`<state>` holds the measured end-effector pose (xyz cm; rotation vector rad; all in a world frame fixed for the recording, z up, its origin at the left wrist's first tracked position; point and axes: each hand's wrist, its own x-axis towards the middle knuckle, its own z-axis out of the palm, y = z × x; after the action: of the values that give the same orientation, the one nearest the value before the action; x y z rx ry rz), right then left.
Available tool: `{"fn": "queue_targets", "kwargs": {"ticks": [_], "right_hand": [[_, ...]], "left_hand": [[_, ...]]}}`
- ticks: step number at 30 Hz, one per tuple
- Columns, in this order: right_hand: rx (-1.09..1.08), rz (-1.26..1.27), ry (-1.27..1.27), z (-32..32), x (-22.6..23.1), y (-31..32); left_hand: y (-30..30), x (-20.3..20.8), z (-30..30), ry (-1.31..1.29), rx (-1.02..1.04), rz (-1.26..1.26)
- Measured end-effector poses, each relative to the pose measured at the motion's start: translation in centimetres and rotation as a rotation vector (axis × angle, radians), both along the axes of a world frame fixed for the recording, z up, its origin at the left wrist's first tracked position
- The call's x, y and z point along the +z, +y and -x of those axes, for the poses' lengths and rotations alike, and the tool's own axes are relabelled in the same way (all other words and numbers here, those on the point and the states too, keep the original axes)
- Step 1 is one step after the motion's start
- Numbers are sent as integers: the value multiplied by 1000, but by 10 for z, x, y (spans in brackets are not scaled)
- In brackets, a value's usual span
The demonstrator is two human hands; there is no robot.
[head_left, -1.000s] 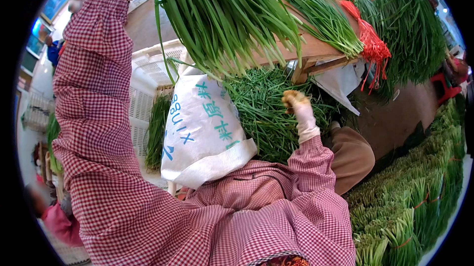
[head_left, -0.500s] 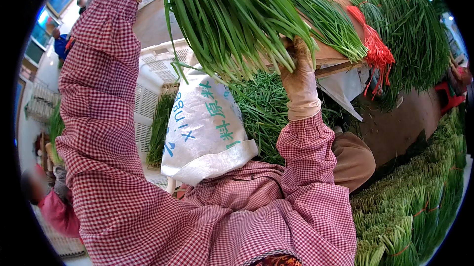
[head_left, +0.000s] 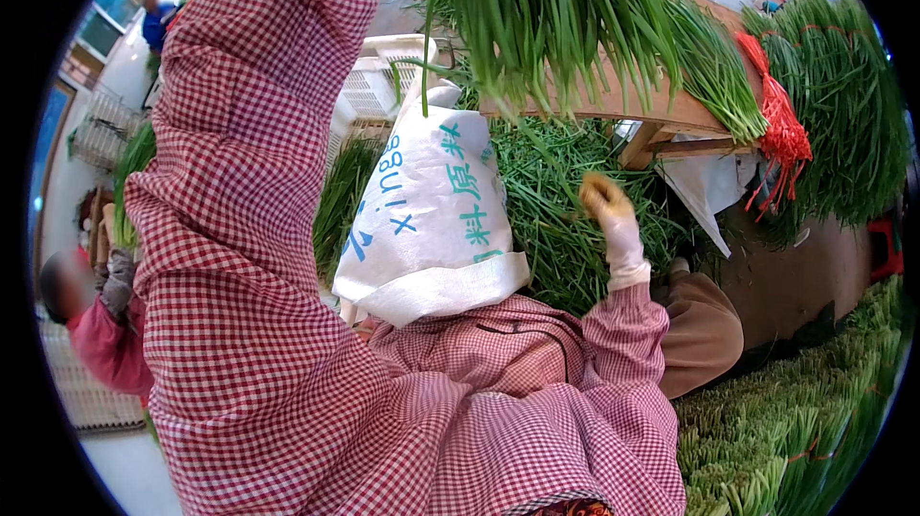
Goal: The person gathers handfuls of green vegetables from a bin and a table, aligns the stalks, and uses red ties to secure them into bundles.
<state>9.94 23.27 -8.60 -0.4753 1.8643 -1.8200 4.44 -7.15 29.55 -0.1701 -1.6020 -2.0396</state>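
A large bunch of green chives point(head_left: 565, 27) hangs at the top, its lower ends pointing down toward me. My left sleeve runs up beside it past the upper edge, so the left hand and its hold are out of sight. My right hand point(head_left: 613, 219), in a pale glove with yellowed fingers, is below the bunch and apart from it. Its fingers are curled closed, and whatever may be in them is hidden. Under that hand lies a heap of loose green leaves point(head_left: 546, 248). A white woven sack point(head_left: 431, 219) with coloured printing stands in front of my lap.
A wooden bench point(head_left: 661, 99) holds a smaller bundle of chives point(head_left: 714, 75) and red ties point(head_left: 781, 142). Tied chives point(head_left: 834, 104) are stacked beyond, with more rows point(head_left: 795, 430) at lower right. A white crate point(head_left: 393, 75) stands behind the sack. Another person point(head_left: 105, 334) is at left.
My right hand has left the bunch's lower ends and dropped to above the loose leaves. The bunch has risen and my left hand has passed out of view. The whole view has shifted.
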Motion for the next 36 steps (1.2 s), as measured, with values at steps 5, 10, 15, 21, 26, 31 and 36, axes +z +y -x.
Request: {"fn": "queue_targets", "kwargs": {"ticks": [5, 10, 15, 21, 26, 31, 36], "right_hand": [[231, 416, -46, -5, 94, -75], [383, 437, -112, -24, 99, -83], [86, 52, 151, -22, -23, -26], [321, 391, -403, -54, 43, -51], [500, 1024, -535, -32, 91, -131], [620, 1301, -762, -27, 99, -142], [795, 1288, -611, -43, 109, -125]], "left_hand": [[6, 11, 3, 11, 94, -52], [-17, 20, 3, 72, -47, -33], [-13, 15, 14, 68, -13, -56], [0, 3, 9, 107, 59, -85], [11, 7, 13, 101, 49, -130], [15, 9, 8, 56, 42, -165], [7, 5, 5, 71, 51, -154]]}}
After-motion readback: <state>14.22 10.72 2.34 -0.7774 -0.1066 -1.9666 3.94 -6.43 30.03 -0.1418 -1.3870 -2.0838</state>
